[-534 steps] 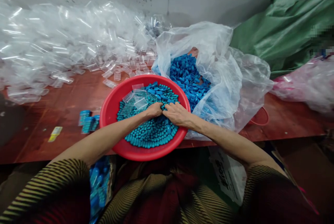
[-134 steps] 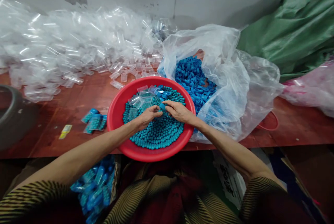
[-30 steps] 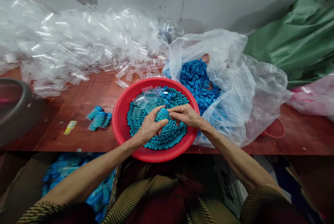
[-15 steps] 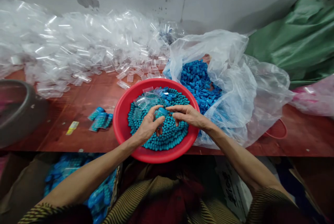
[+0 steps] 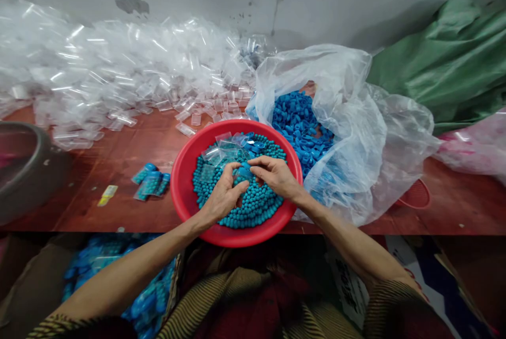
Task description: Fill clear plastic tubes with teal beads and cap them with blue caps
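Plainly, little of the writing can be read. On the table (image 5: 134, 152), left of the basin, lies a yellow-and-white label (image 5: 107, 195) whose print is too small to make out. Below the table on the right, a white carton (image 5: 350, 291) bears large dark characters, blurred and partly in shadow; beside it a white-and-navy box (image 5: 422, 275) shows bits of red lettering, also unreadable.

The case (image 5: 242, 175), blue-capped, is held above the beads (image 5: 253, 204) in the red basin (image 5: 178, 170), between the two hands. The left grip (image 5: 224, 195) grasps it from the left, thumb on the near side and forefinger on the far side. The right grip (image 5: 276, 176) reaches in from the right, its thumb and forefinger tips at the cap (image 5: 245, 165); I cannot tell whether they pinch it or only press.

Just beyond the case, clear sleeves (image 5: 215, 155) and more blue caps (image 5: 253, 143) lie on the beads. Left of the basin, near the label, sit filled cases (image 5: 151, 183).
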### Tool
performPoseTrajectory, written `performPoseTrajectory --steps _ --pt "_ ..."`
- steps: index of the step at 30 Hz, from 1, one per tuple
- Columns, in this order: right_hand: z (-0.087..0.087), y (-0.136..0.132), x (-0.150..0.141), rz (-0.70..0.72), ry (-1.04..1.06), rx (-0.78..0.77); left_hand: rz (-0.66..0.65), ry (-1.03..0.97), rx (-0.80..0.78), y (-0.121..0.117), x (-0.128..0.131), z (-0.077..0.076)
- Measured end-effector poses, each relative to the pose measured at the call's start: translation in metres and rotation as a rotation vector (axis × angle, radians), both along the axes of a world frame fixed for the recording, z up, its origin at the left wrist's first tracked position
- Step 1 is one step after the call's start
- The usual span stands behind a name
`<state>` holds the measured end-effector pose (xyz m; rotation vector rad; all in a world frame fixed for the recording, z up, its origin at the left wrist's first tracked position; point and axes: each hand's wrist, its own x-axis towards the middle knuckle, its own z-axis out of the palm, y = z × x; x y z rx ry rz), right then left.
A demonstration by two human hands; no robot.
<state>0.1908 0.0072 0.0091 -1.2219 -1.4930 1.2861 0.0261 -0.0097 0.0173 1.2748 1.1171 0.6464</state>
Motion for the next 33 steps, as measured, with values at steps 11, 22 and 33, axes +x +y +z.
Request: performPoseTrajectory --steps 11,22,33 --pt "-0.004 -0.035 -0.02 0.154 -0.745 0.299 0.007 -0.105 0.065 0.003 -0.001 -0.01" --pt "-0.017 -0.041 -0.028 0.047 -0.68 0.381 0.114 -0.153 -0.012 -0.004 0.01 -0.01" --pt "-0.016 -0.031 -0.017 0.114 -0.485 0.451 0.092 -0.151 0.11 -0.004 0.009 -0.003"
